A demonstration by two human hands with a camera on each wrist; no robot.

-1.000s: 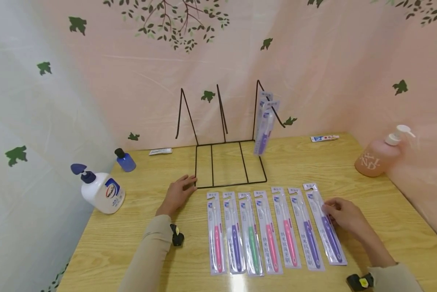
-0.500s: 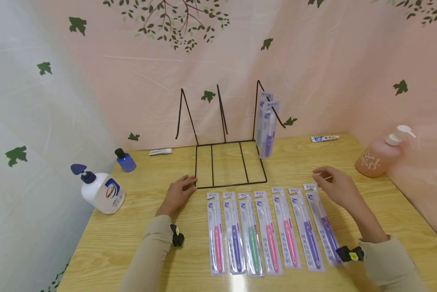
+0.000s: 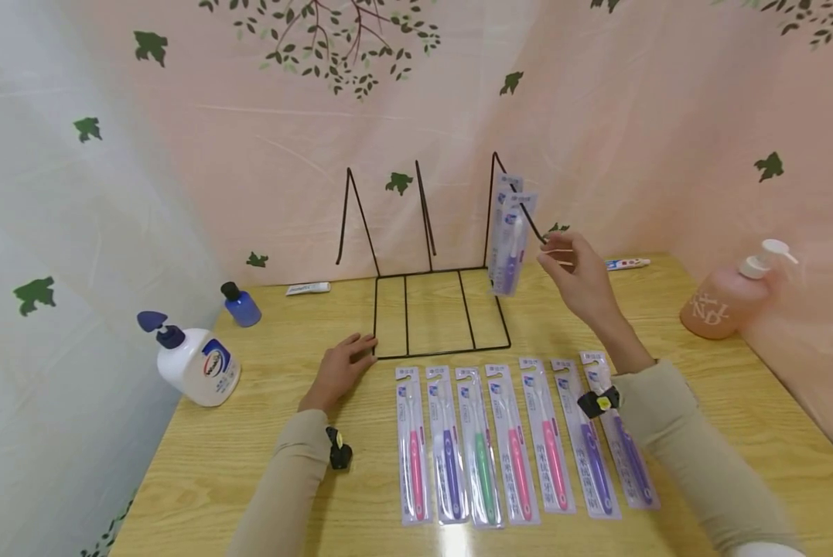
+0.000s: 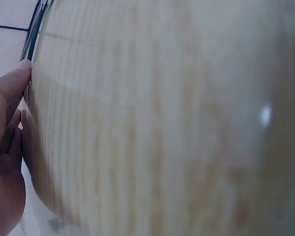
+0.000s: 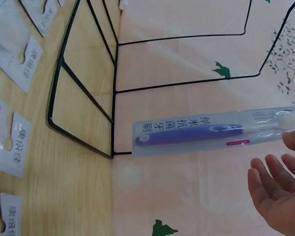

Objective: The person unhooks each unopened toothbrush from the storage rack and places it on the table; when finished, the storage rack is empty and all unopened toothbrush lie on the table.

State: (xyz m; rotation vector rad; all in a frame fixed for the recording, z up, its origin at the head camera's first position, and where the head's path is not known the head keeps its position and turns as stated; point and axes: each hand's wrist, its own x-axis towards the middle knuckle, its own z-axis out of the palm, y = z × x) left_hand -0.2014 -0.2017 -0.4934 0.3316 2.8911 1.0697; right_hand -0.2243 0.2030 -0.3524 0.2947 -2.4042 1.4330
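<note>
My left hand (image 3: 338, 373) rests on the table, its fingertips touching the front left corner of a black wire rack (image 3: 440, 353). In the left wrist view, a fingertip (image 4: 24, 66) meets the dark wire. My right hand (image 3: 583, 282) is raised at the tip of the rack's right hook, its fingers loosely bent with nothing held. On that hook hang packaged toothbrushes, the front one a purple toothbrush (image 3: 510, 247). In the right wrist view, the thumb (image 5: 294, 141) is near this purple toothbrush's pack (image 5: 196, 132); whether they touch is unclear.
Several packaged toothbrushes, including a green toothbrush (image 3: 484, 464), lie in a row before the rack. A white pump bottle (image 3: 196, 367) and a blue bottle (image 3: 242, 307) stand left. Right are a pink pump bottle (image 3: 718, 302) and a toothpaste tube (image 3: 628, 264). A patterned cloth hangs behind.
My right hand has left the rightmost purple toothbrush on the table and moved up and left to the right hook's tip. The hanging pack has swung slightly. My left hand stays put.
</note>
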